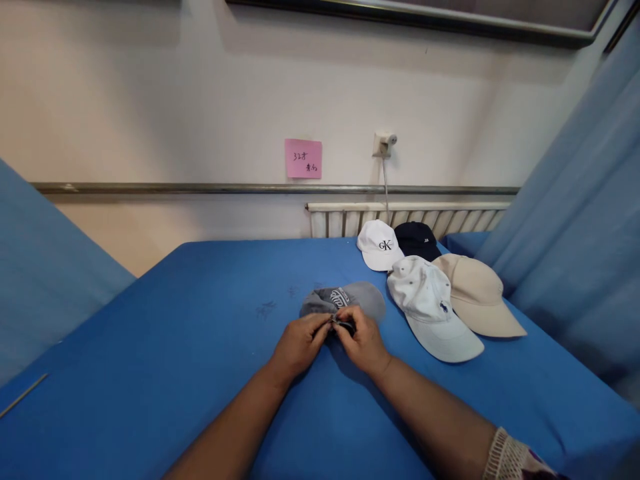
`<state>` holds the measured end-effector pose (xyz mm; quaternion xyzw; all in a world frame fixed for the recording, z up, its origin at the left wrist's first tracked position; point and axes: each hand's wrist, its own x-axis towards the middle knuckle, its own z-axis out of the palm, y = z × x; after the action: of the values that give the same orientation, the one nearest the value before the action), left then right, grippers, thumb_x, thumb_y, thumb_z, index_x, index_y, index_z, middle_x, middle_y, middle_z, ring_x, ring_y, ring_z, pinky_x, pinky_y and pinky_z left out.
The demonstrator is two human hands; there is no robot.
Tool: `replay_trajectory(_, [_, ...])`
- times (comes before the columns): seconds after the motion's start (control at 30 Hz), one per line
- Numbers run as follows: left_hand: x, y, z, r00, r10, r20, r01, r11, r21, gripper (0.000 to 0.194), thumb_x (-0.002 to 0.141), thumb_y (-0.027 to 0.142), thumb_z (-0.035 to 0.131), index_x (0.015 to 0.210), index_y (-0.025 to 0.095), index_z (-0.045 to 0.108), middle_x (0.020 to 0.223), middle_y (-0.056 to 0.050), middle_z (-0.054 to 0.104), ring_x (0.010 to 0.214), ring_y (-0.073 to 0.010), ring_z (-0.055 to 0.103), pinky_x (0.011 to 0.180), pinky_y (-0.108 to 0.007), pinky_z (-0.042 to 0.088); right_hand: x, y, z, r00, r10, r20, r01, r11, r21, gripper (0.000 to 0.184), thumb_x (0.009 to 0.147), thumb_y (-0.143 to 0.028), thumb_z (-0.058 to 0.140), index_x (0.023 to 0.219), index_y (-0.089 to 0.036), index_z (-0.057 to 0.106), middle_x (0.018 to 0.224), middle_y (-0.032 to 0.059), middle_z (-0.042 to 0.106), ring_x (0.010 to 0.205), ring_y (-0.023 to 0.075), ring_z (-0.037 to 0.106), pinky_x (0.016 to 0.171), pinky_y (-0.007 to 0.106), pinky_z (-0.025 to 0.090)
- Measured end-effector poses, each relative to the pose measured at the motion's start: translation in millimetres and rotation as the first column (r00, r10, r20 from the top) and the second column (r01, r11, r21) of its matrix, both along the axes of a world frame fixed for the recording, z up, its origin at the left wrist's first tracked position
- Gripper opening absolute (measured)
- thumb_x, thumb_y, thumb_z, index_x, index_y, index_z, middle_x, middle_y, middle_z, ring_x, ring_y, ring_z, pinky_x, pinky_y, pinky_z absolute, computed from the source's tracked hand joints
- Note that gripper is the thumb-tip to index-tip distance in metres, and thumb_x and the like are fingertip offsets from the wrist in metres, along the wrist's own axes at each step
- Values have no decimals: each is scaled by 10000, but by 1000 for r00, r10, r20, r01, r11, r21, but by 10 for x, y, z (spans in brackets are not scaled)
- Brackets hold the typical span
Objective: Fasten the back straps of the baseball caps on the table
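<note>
A grey cap [367, 298] with white lettering on its front lies on the blue-covered table, its brim towards the right. My left hand [297, 343] is closed in a pinch at the cap's near edge. Right beside it, my right hand [364, 341] pinches the same edge, thumb and fingertips together. A small dark strap-like piece with a bit of metal shows between the fingertips. Its exact form is partly hidden by my fingers.
To the right sit a white cap [377, 245], a navy cap [416, 240], a pale cap [425, 307] with a small rider logo, and a beige cap [480, 297]. A thin stick [24, 395] lies at the left edge. Blue curtains [575, 233] hang on both sides.
</note>
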<state>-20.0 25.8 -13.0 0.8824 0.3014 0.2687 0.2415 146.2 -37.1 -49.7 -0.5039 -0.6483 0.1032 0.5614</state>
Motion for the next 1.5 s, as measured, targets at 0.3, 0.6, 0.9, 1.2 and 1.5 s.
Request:
replay_trajectory(0.3, [53, -90, 91, 989, -39, -142, 38, 999, -8, 288, 940, 232, 427, 1099, 285, 660, 1065, 13, 735, 942, -149, 673, 806, -245, 475, 35, 10, 88, 995, 100, 19, -100, 994, -38, 210, 894, -231, 543, 1091, -218, 616, 1048, 78, 627, 985, 202, 599, 877, 352, 502])
replay_trajectory(0.6, [-323, 378, 74, 786, 566, -248, -505, 820, 270, 303, 913, 349, 445, 961, 160, 677, 1115, -149, 689, 1032, -284, 645, 907, -393, 480, 394, 268, -234, 877, -479, -20, 466, 862, -199, 415, 840, -360, 603, 1198, -152, 578, 1329, 204, 538, 1283, 337, 458, 1066, 562, 329])
replay_trajectory(0.9, [-318, 318, 140, 822, 551, 147, -570, 787, 237, 451, 872, 295, 525, 1306, 176, 507, 1452, -158, 443, 1155, -266, 585, 970, -409, 488, 553, 387, -332, 596, -221, -772, -220, 880, -422, 277, 716, -361, 691, 896, -159, 632, 816, 84, 721, 790, 260, 696, 711, 389, 566])
replay_trajectory(1.2, [193, -230, -130, 962, 109, 251, 31, 868, -496, 594, 842, 403, 612, 1375, 189, 460, 1308, -159, 596, 980, -221, 666, 807, -361, 561, 279, 318, -139, 93, -9, -996, -397, 917, -45, 134, 805, -227, 629, 937, -203, 641, 994, 51, 739, 1004, 213, 689, 918, 406, 551])
replay_trajectory(1.5, [140, 119, -140, 708, 480, 518, 55, 693, -718, 660, 690, 495, 753, 1202, 129, 552, 1178, -168, 680, 1063, -307, 656, 897, -424, 534, -97, 68, -27, 340, 143, -929, -687, 713, -142, 306, 785, -339, 735, 1045, -211, 639, 1022, 50, 737, 868, 182, 709, 793, 345, 559])
